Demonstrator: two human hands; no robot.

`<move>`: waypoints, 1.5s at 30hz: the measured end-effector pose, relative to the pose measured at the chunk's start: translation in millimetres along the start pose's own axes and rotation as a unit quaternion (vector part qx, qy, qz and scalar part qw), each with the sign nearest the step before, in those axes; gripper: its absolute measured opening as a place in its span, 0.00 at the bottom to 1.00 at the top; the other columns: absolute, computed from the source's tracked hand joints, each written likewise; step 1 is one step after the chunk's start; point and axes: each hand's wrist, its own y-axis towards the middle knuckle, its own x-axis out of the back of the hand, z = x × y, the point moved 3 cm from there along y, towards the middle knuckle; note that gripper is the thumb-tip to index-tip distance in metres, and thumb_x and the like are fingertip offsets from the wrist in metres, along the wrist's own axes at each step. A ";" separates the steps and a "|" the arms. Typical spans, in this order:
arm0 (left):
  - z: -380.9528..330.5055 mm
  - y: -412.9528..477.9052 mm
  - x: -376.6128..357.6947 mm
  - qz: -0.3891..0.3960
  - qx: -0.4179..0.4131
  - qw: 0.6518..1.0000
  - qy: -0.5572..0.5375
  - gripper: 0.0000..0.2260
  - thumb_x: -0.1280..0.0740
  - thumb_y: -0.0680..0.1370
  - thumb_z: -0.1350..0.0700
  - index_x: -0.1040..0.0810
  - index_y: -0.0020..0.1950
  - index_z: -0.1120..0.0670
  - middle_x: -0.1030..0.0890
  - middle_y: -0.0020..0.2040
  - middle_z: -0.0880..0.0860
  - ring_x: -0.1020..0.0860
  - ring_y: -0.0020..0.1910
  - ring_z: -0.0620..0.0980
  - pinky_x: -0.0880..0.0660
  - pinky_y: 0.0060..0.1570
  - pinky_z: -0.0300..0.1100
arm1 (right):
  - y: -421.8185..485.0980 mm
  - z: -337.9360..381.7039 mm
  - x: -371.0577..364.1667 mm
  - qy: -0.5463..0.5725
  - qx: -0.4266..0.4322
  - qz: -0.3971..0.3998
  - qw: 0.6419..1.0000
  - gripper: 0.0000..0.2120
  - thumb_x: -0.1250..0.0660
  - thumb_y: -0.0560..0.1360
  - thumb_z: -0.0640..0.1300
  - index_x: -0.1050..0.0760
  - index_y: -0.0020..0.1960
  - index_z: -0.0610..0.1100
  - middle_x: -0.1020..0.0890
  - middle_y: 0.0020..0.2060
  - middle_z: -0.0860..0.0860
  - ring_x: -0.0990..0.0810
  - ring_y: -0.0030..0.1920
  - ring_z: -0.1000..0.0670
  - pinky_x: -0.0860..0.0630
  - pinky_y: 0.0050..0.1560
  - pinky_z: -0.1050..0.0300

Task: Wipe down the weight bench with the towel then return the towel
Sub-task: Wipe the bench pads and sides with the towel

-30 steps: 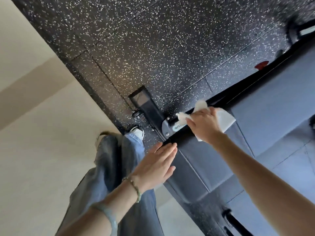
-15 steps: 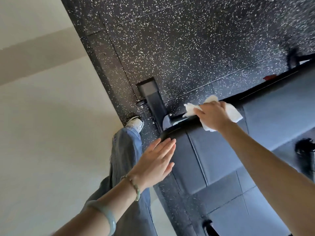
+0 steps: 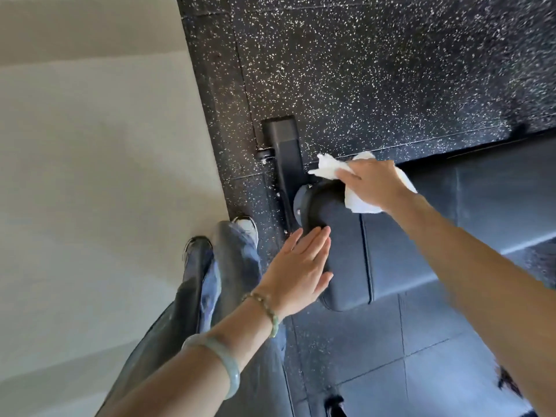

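The weight bench (image 3: 406, 251) is a dark grey padded bench that runs from the middle of the view out to the right. Its rounded end points left. My right hand (image 3: 376, 185) holds a crumpled white towel (image 3: 328, 170) against the far edge of the pad, close to that rounded end. Parts of the towel stick out past my fingers and behind my wrist. My left hand (image 3: 301, 266) lies flat with straight fingers at the near corner of the bench end; it holds nothing.
A black metal foot of the bench frame (image 3: 285, 152) lies on the speckled black rubber floor (image 3: 391, 70) just left of the pad. A pale surface (image 3: 90, 176) fills the left side. My jeans-clad legs (image 3: 228, 266) and shoes stand beside the bench end.
My right hand has slid the towel along the far edge toward the bench's rounded end. My left hand stays flat near the end. The view has swung so the bench end shows in full.
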 end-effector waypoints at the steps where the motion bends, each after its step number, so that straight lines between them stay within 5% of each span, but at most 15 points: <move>1: -3.3 -1.4 -2.1 -0.002 0.009 1.000 -0.006 0.27 0.50 0.79 0.45 0.31 0.71 0.61 0.33 0.73 0.57 0.33 0.71 0.52 0.41 0.71 0.51 | 0.5 5.7 -0.3 0.001 -0.003 0.003 1.000 0.16 0.47 0.82 0.51 0.33 0.38 0.46 0.21 0.48 0.44 0.26 0.54 0.42 0.38 0.60 0.46; 10: -22.2 -12.1 -18.4 -0.038 0.075 0.996 -0.035 0.28 0.52 0.80 0.45 0.31 0.71 0.61 0.35 0.74 0.57 0.34 0.72 0.51 0.37 0.71 0.52 | -3.3 73.9 -24.4 -0.163 0.250 0.057 0.953 0.20 0.48 0.81 0.55 0.23 0.58 0.45 0.22 0.56 0.50 0.27 0.60 0.45 0.36 0.61 0.45; 15: -37.9 -12.3 -29.5 -0.059 0.127 0.988 -0.058 0.28 0.53 0.80 0.46 0.32 0.71 0.62 0.35 0.74 0.58 0.34 0.72 0.52 0.38 0.71 0.52 | 5.0 69.1 -18.1 -0.136 0.235 0.059 0.961 0.17 0.47 0.81 0.52 0.25 0.47 0.43 0.21 0.48 0.48 0.24 0.53 0.43 0.34 0.57 0.45; 19: -54.7 -20.5 -41.5 -0.079 0.167 0.980 -0.071 0.27 0.51 0.80 0.46 0.32 0.72 0.62 0.34 0.74 0.58 0.34 0.72 0.52 0.39 0.71 0.52 | -29.0 88.3 -40.3 -0.270 0.379 0.001 0.885 0.18 0.45 0.80 0.53 0.21 0.45 0.45 0.19 0.43 0.52 0.24 0.51 0.46 0.35 0.58 0.44; 23: -72.7 -27.2 -52.5 -0.084 0.207 0.971 -0.085 0.27 0.49 0.80 0.45 0.32 0.71 0.61 0.30 0.71 0.57 0.32 0.70 0.52 0.39 0.71 0.51 | -54.4 91.4 -66.8 -0.376 0.462 0.084 0.798 0.19 0.48 0.81 0.55 0.21 0.55 0.47 0.19 0.50 0.53 0.26 0.58 0.46 0.44 0.68 0.45; 31: -102.0 -31.9 -64.6 -0.110 0.267 0.944 -0.159 0.27 0.52 0.79 0.46 0.30 0.70 0.61 0.32 0.73 0.57 0.31 0.70 0.51 0.35 0.69 0.51 | -27.2 91.4 -43.7 -0.395 0.384 0.040 0.834 0.20 0.50 0.81 0.54 0.22 0.54 0.47 0.20 0.51 0.54 0.28 0.58 0.47 0.43 0.59 0.50; 36: -114.6 -28.1 -72.6 -0.136 0.291 0.932 -0.168 0.26 0.49 0.78 0.45 0.25 0.66 0.59 0.25 0.67 0.55 0.28 0.66 0.50 0.35 0.68 0.49 | -79.2 94.0 -82.3 -0.428 0.479 0.050 0.764 0.17 0.45 0.79 0.52 0.22 0.41 0.47 0.20 0.36 0.52 0.24 0.46 0.46 0.35 0.54 0.47; 39: -124.0 -28.4 -78.5 -0.140 0.307 0.924 -0.181 0.27 0.50 0.78 0.45 0.24 0.66 0.59 0.24 0.65 0.54 0.27 0.65 0.50 0.34 0.67 0.49 | -94.8 94.6 -93.2 -0.427 0.508 0.087 0.743 0.18 0.47 0.80 0.52 0.23 0.42 0.47 0.19 0.37 0.52 0.24 0.46 0.46 0.35 0.52 0.48; 45: -143.8 -35.3 -89.7 -0.150 0.345 0.912 -0.161 0.28 0.53 0.78 0.46 0.26 0.67 0.59 0.27 0.69 0.54 0.28 0.67 0.49 0.36 0.69 0.48 | -38.7 96.5 -45.6 -0.429 0.397 -0.040 0.810 0.17 0.48 0.80 0.50 0.26 0.40 0.45 0.22 0.39 0.49 0.26 0.47 0.45 0.38 0.54 0.48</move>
